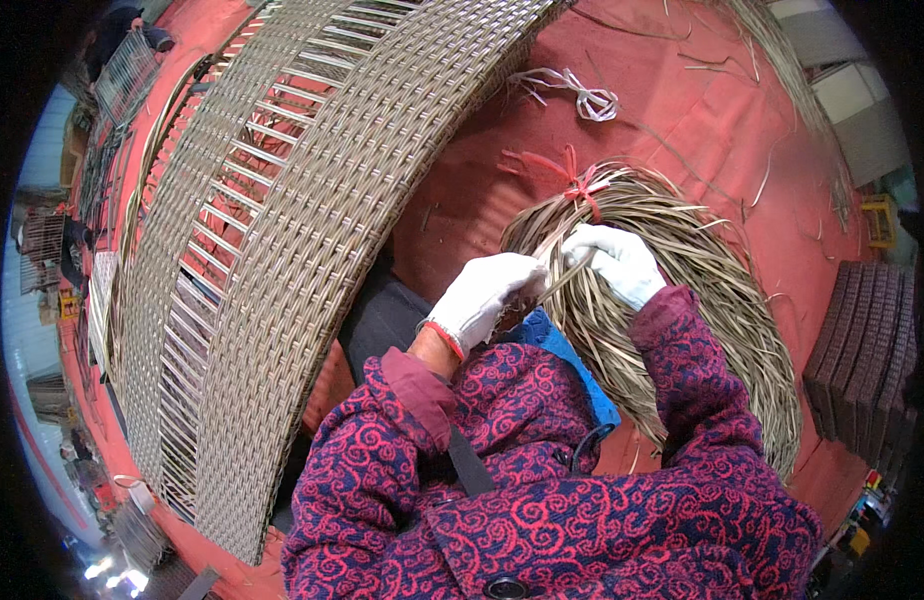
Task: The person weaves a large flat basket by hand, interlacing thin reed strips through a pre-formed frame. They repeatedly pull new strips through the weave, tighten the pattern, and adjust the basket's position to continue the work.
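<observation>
A thick bundle of long grey-brown weaving strands (727, 310) lies bent on the red floor covering, tied near its top with a red string (582, 190). Both hands wear white gloves. My left hand (485, 298) is closed at the bundle's left edge, pinching a strand (555, 272) that spans the short gap between my hands. Just below the red tie, my right hand (620, 264) rests against the bundle with its fingers curled on the same strand. To my left stands a large curved woven panel (332, 220) with a ladder-like gap of bare rods.
A white looped tie (592, 100) and loose strands lie on the red floor covering (672, 130). Under my arms shows a blue piece (577, 370). Dark woven panels (862, 350) stand stacked at right, near a yellow stool (880, 220). Metal frames (127, 80) stand far left.
</observation>
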Demonstrator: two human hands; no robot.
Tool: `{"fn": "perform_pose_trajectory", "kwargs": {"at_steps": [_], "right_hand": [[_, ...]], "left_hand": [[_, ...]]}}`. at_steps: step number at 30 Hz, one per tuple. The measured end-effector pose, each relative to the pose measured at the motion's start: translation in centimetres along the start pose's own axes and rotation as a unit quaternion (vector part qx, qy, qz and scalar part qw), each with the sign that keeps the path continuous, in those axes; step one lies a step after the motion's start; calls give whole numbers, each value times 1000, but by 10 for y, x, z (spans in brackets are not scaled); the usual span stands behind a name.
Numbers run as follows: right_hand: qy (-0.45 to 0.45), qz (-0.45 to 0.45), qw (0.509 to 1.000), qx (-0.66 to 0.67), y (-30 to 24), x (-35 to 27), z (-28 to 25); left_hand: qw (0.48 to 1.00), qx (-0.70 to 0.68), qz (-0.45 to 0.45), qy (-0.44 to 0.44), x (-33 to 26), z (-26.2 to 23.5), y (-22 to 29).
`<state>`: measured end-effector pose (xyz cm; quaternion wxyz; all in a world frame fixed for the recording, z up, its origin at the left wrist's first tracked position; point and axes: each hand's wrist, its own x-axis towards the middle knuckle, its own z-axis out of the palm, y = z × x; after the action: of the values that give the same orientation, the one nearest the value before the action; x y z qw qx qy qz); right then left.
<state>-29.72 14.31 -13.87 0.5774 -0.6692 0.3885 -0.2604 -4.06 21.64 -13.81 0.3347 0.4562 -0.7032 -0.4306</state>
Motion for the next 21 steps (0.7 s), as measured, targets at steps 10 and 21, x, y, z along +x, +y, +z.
{"fn": "perform_pose_trajectory", "kwargs": {"at_steps": [10, 21], "right_hand": [[-33, -120, 950, -286, -9, -41, 9], [-21, -168, 945, -281, -99, 7, 89]], "left_hand": [[945, -143, -185, 227, 3, 0, 8], [908, -352, -113, 197, -55, -33, 81]]}}
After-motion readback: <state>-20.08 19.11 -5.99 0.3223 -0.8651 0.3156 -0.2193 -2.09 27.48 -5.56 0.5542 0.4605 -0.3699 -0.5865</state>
